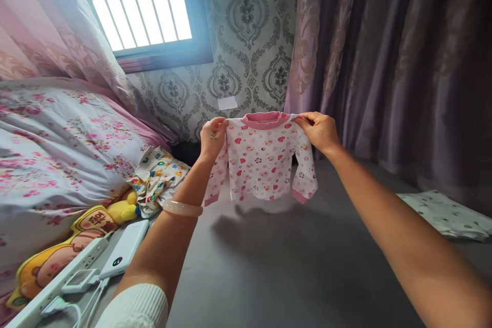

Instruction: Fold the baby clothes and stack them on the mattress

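Observation:
A small white long-sleeved shirt [261, 161] with pink hearts and flowers hangs spread out in front of me. Its collar and cuffs are pink, and both sleeves droop at the sides. My left hand [213, 138] pinches the left shoulder of the shirt. At the opposite shoulder, my right hand [319, 130] grips the fabric between thumb and fingers. The shirt is held above the grey surface [284, 266], where a shadow falls beneath it.
On the left are a floral quilt [57, 148], a crumpled patterned cloth [157, 177], a plush toy [57, 261], a power strip [73, 277] and a white power bank [126, 248]. A folded pale cloth [448, 212] lies right. Curtains [369, 61] hang behind.

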Available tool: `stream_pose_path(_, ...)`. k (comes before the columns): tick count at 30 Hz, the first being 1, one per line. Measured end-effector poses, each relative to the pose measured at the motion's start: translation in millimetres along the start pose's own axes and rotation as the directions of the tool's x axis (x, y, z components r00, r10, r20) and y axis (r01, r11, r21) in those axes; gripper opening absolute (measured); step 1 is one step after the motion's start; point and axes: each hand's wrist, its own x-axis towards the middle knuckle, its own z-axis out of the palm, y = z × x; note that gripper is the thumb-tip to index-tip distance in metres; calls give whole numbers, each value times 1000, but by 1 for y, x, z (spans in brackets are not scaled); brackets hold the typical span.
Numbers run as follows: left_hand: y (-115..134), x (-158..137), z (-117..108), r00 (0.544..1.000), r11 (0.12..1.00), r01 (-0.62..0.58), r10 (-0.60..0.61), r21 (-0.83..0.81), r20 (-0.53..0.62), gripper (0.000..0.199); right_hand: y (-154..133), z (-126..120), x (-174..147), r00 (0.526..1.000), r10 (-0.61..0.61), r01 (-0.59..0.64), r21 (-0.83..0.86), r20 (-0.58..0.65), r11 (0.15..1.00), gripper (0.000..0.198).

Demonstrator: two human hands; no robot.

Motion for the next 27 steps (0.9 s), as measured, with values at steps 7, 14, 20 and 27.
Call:
stream_pose_path(7, 10, -17, -19, 965, 960, -220, 240, 171, -109, 24, -16, -8, -13, 991, -136, 137, -33, 19, 990, 44)
stream_pose_path(14, 34, -37, -63, 989, 987, -142, 144, 74, -21, 27, -48, -44, -31, 982, -44, 23, 115, 185, 993, 42)
stream_pose_path(20, 81, -40, -107, 991, 992, 128, -128, 9, 40, 28, -90, -81, -34, 908, 115, -238, 271, 403, 933, 35)
stream_pose_path(27, 14, -35, -84, 848, 960, 223, -277, 170, 453, 37, -41, -47, -35, 740, 275, -404, 78, 614, 911, 39)
